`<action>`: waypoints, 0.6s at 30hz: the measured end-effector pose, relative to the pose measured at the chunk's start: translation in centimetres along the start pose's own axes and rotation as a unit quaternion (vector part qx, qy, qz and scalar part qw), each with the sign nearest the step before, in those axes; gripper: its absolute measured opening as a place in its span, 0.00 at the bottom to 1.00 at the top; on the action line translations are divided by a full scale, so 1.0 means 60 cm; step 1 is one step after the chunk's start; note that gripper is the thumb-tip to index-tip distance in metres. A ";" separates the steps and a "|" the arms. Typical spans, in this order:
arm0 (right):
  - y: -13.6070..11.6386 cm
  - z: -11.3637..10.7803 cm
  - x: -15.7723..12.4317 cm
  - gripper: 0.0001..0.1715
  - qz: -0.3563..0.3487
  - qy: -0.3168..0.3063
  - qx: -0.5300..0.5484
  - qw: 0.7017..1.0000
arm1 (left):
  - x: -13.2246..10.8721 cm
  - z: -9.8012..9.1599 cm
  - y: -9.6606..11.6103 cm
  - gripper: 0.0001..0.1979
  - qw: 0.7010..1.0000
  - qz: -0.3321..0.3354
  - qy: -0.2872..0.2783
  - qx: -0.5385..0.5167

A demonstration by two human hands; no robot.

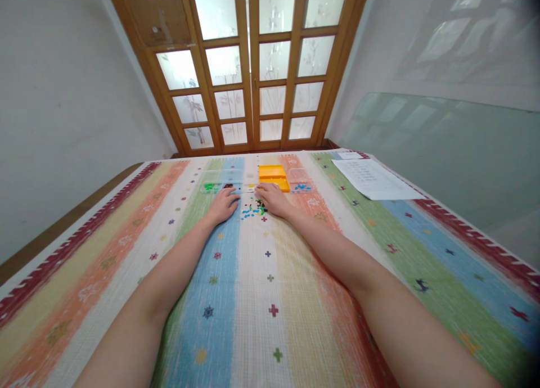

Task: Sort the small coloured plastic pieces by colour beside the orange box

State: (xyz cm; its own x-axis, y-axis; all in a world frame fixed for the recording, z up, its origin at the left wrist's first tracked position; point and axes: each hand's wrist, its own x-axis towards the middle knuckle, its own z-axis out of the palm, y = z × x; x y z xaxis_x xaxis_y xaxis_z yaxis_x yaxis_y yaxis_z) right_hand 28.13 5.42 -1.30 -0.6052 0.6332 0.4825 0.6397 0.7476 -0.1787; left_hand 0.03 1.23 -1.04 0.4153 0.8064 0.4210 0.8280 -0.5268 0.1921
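Small loose pieces in green, blue, yellow and dark colours, perhaps beads, lie scattered on the cloth between my hands. My left hand rests at the near edge of a clear plastic box, fingers apart and with nothing visible in them. To the right of the pile, my right hand reaches to the same box. Its fingertips are drawn together over the box's near edge; whatever they hold is too small to make out. Green pieces, dark brown pieces and blue pieces sit in separate compartments.
An open yellow case stands just behind my right hand. Printed paper sheets lie at the table's far right. A striped tablecloth covers the table, which reaches toward wooden glazed doors between the walls.
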 end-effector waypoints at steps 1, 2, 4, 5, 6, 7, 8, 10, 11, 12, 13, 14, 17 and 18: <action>0.000 0.000 0.000 0.21 0.000 0.001 0.001 1.000 | 0.000 0.000 0.000 0.15 1.000 0.001 0.001 0.000; 0.000 0.000 0.000 0.21 0.001 0.000 0.002 1.000 | 0.000 0.000 0.000 0.15 1.000 0.001 0.002 0.000; -0.001 -0.001 0.001 0.20 0.002 -0.002 0.005 1.000 | 0.000 0.001 0.000 0.15 1.000 0.002 0.002 0.000; -0.002 -0.002 0.001 0.20 0.003 -0.004 0.005 1.000 | 0.000 0.001 0.000 0.15 1.000 0.002 0.002 0.000; -0.002 -0.002 0.001 0.20 0.003 -0.005 0.004 1.000 | -0.001 0.000 0.000 0.15 1.000 0.001 0.001 0.000; -0.003 -0.003 0.001 0.20 0.004 -0.006 0.004 1.000 | -0.001 0.000 0.000 0.15 1.000 0.000 0.000 0.000; -0.003 -0.004 0.001 0.20 0.004 -0.007 0.004 1.000 | -0.001 0.000 0.000 0.15 1.000 -0.001 -0.001 0.000; -0.004 -0.004 0.001 0.20 0.006 -0.007 0.002 1.000 | 0.000 0.000 0.000 0.15 1.000 -0.001 -0.003 0.001; -0.004 -0.005 0.001 0.20 0.006 -0.007 0.001 1.000 | 0.000 0.000 0.000 0.15 1.000 -0.001 -0.003 0.002; -0.004 -0.005 0.001 0.20 0.006 -0.007 0.000 1.000 | 0.000 0.001 -0.001 0.15 1.000 0.000 -0.004 0.003; -0.004 -0.005 0.001 0.20 0.005 -0.006 -0.002 1.000 | 0.000 0.001 -0.001 0.15 1.000 0.001 -0.005 0.004; -0.004 -0.004 0.001 0.20 0.004 -0.006 -0.003 1.000 | 0.000 0.001 -0.002 0.15 1.000 0.002 -0.005 0.004; -0.004 -0.004 0.001 0.21 0.003 -0.009 -0.005 1.000 | 0.000 0.002 -0.002 0.15 1.000 0.004 -0.002 0.002; -0.004 -0.003 0.002 0.21 0.003 -0.010 -0.005 1.000 | 0.000 0.002 -0.002 0.15 1.000 0.005 -0.001 0.000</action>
State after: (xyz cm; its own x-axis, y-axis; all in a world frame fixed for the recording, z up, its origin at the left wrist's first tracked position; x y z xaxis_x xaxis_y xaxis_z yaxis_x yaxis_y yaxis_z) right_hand 28.03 5.26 -1.04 -0.6107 0.6419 0.4637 0.6482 0.7416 -0.1730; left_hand -0.02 1.32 -1.17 0.4237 0.8017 0.4216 0.8239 -0.5345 0.1883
